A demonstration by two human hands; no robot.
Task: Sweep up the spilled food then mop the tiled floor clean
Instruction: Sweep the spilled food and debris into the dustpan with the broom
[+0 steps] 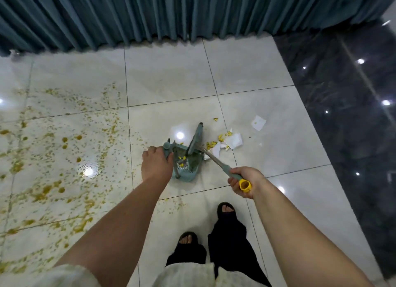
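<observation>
Seen from the head camera, the left grip [157, 164], a bare hand, is clenched round the upright handle of the teal dustpan [186, 175], which sits on the pale tiled floor [246, 72]. The right grip [246, 179] grasps the broom [196, 140] near its yellow end, with the head tilted over the pan. Yellow food bits [211, 145] lie among paper scraps [234, 141] just right of the pan, a few inside it. Yellow-brown splatter [49, 188] covers the tiles on the left. A teal curtain [150, 14] hangs beyond.
</observation>
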